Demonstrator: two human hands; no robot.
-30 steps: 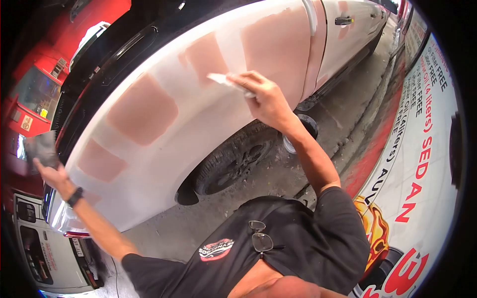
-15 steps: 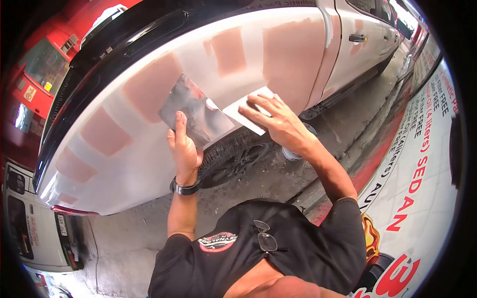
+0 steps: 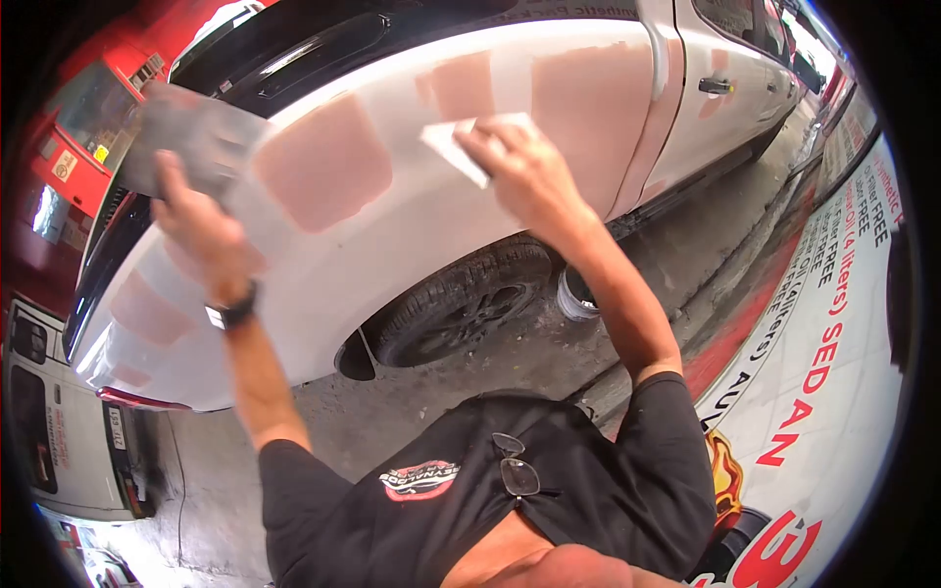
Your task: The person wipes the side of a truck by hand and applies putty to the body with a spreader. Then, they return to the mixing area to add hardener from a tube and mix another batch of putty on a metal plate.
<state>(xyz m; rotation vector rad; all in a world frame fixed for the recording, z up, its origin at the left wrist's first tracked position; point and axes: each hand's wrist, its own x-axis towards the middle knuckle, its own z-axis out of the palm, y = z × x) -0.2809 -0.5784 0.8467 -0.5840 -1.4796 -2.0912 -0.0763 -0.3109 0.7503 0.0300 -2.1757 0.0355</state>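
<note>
My left hand [image 3: 201, 230] grips a grey, smudged flat sheet [image 3: 186, 142], thumb on its face, held up at the left in front of the truck's dark upper edge. My right hand [image 3: 524, 181] is closed round a white flat piece [image 3: 456, 147], smeared by motion, near the truck's side. The white truck panel [image 3: 431, 216] carries several dull pink patches; one large rounded patch [image 3: 323, 165] lies between my hands. Whether the white piece touches the panel I cannot tell.
Below the panel is a rear wheel [image 3: 461, 304], with a white bucket [image 3: 576, 296] beside it. A white van [image 3: 74, 421] stands at the lower left. A printed banner [image 3: 804, 392] runs along the right.
My left hand has swung left and up with the grey sheet, away from the white piece. My right hand has moved slightly up and left with the white piece. More wheel and panel show.
</note>
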